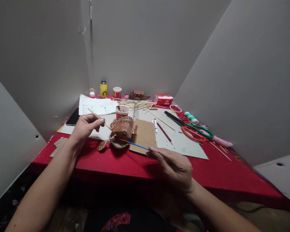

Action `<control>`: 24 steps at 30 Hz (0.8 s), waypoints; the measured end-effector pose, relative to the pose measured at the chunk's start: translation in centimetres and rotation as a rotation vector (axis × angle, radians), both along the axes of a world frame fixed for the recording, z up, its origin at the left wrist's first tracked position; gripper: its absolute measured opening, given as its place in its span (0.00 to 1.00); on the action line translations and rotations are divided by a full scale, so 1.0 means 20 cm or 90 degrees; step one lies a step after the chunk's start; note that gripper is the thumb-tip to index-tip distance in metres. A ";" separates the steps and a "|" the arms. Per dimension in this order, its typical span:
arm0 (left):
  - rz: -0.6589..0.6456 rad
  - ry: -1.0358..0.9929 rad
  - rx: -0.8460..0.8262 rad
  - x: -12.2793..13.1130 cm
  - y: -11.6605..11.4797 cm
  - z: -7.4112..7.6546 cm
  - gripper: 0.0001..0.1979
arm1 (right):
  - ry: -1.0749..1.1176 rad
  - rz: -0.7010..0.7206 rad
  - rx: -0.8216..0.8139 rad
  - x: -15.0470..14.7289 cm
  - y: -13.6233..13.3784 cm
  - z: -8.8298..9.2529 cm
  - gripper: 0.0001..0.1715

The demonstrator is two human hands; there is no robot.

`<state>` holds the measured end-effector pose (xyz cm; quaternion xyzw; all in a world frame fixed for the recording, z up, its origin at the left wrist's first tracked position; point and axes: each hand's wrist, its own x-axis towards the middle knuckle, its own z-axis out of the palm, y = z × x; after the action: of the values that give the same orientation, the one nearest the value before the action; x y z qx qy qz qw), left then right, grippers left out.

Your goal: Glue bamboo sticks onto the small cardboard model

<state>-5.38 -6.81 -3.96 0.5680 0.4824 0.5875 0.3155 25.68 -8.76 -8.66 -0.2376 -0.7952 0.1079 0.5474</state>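
A brown painted cardboard model (125,125) with a rounded top and a round opening sits near the table's front edge, a small flap piece (102,145) at its left. My left hand (87,126) pinches a thin wooden stick (96,115) whose lower end reaches the model's opening. Between the fingers of my right hand (172,163) is a thin blue-handled brush (137,145), pointing left with its tip at the same opening. Behind the model stands a red and white paper cup (122,111) with dark stains inside.
Brown cardboard (143,135) lies right of the model, near a white marker (156,126) and a dark red pencil (164,133). Large scissors (181,121) lie farther right. Wooden sticks (135,104), a yellow bottle (103,90) and a small model boat (138,95) are at the back.
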 end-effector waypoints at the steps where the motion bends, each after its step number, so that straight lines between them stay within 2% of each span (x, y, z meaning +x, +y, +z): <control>1: 0.006 -0.010 0.007 0.00 0.00 0.00 0.10 | 0.006 -0.006 0.000 0.00 0.00 0.00 0.16; 6: 0.006 0.002 0.004 0.00 0.00 -0.01 0.11 | -0.007 -0.002 0.008 0.00 0.00 0.01 0.15; 10: -0.005 0.029 -0.020 0.01 0.00 -0.02 0.10 | 0.006 0.009 0.007 0.00 -0.01 0.02 0.18; 17: 0.015 -0.045 0.019 -0.02 0.01 -0.01 0.11 | 0.011 -0.012 -0.014 0.01 -0.01 0.02 0.14; 24: 0.018 -0.052 0.007 -0.01 0.00 -0.01 0.11 | 0.044 -0.032 0.003 0.02 -0.01 0.00 0.20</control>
<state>-5.51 -6.71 -4.13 0.5382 0.4739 0.6171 0.3238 26.08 -8.94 -8.74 -0.2528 -0.7699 0.1005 0.5773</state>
